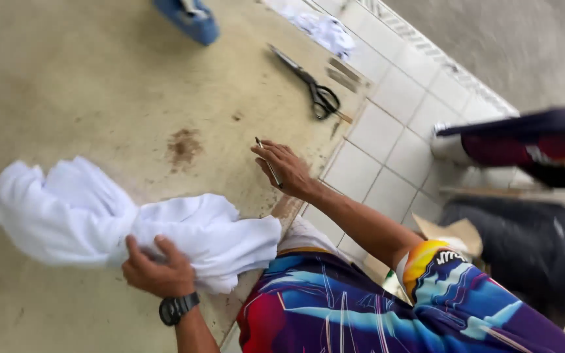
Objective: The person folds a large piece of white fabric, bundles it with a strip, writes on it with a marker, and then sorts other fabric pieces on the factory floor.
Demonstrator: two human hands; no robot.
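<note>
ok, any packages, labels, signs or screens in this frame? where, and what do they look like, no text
Wristwatch: on the left wrist, black band, its face too dark to tell a screen.
Cardboard flap: right of the tabletop near the floor, tan, torn and open.
Black bag: beside the flap, dark and rumpled.
No signs or labels.

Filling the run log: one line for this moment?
left hand: grips white cloth | right hand: holds pen-like tool | scissors: on table, untouched

A stained beige worktop (86, 85) fills the left. White floor tiles (387, 144) run beside it, bordered by grey concrete (531, 46). Daylight is soft.
</note>
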